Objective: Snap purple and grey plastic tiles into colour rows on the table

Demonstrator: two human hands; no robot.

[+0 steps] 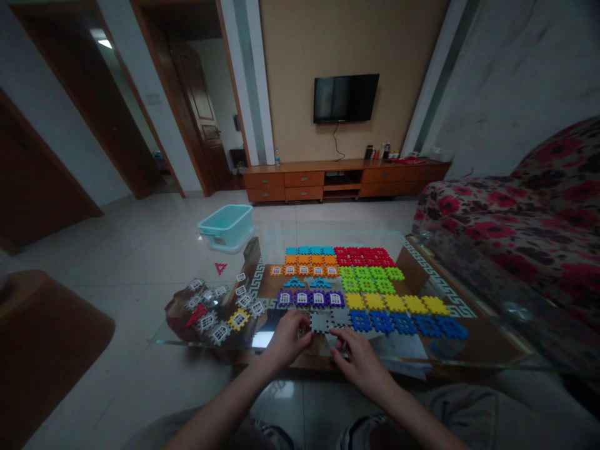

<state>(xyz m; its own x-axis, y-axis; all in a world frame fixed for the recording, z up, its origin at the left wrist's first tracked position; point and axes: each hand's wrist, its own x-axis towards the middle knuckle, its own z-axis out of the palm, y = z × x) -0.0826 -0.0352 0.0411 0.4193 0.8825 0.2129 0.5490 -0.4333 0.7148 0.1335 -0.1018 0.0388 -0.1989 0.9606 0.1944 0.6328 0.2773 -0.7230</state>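
A grey interlocking plastic tile (320,323) lies near the front edge of the glass table, between my hands. My left hand (291,332) has its curled fingers at the tile's left edge. My right hand (357,351) is just to the right, thumb and index finger apart, with fingertips at the tile's lower right corner. Another grey tile (340,319) adjoins it, followed by a row of blue tiles (403,323). Behind are purple tiles with white window inserts (302,298) and yellow tiles (394,303). Two light-blue triangular pieces (320,283) lie behind the purple row.
Orange (310,259), green (368,279) and red tiles (364,256) fill the back rows. Loose window pieces (207,322) and a yellow tile (239,319) are scattered at left. A turquoise basin (227,225) stands on the floor; a flowered sofa (515,206) is at right.
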